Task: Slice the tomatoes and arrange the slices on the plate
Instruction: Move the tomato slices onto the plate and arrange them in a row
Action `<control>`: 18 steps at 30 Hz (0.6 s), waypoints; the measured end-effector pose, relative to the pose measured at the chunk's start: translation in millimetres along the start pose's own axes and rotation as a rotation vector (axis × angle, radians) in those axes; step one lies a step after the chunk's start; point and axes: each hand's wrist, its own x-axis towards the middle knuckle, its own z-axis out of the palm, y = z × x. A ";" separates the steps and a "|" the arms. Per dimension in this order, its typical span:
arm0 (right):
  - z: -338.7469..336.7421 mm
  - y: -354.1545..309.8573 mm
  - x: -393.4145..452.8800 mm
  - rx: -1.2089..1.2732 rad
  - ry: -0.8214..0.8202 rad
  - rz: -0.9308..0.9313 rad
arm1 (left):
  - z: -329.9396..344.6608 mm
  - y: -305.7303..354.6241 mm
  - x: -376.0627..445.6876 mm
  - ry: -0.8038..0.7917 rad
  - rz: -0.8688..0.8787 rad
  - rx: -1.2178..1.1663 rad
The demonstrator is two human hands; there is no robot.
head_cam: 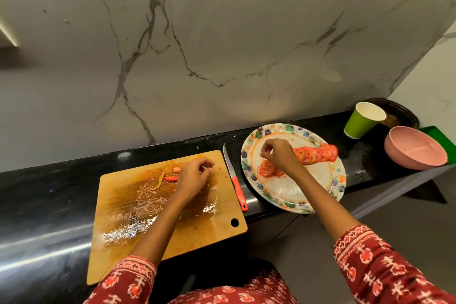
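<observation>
A row of overlapping tomato slices (318, 153) lies across the patterned plate (318, 187), and one more slice (266, 168) sits at its left end. My right hand (281, 157) hovers over the plate with fingers curled; I cannot tell if it holds anything. My left hand (193, 175) rests on the wet wooden cutting board (138, 219) with loosely curled fingers, beside tomato scraps (170, 176). A red-handled knife (235, 180) lies between board and plate.
A green paper cup (362, 119) and a pink bowl (414, 147) stand at the right on the black counter (49, 195). A dark tray (399, 113) sits behind them. The marble wall rises right behind the counter. The counter's front edge runs under the plate.
</observation>
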 end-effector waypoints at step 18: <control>100.9 -130.6 -4.4 -0.074 -0.431 -0.384 | -76.1 -83.5 -51.4 0.318 -0.233 -0.046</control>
